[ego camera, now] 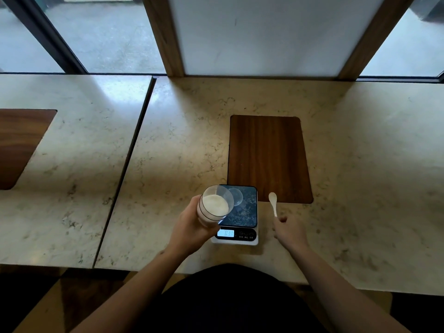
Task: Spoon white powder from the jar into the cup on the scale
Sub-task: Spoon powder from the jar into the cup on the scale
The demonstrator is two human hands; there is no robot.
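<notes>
My left hand grips a clear jar of white powder, lifted and tilted toward the scale's left edge. The scale has a dark glossy platform and a lit display at its front. A small clear cup stands on the platform's far left part, partly behind the jar's rim. My right hand holds a white spoon by its handle, bowl pointing away from me, just right of the scale.
A dark wooden inlay lies in the marble counter just beyond the scale. A second counter section with another wooden inlay sits to the left across a seam. Windows and a white panel stand at the back.
</notes>
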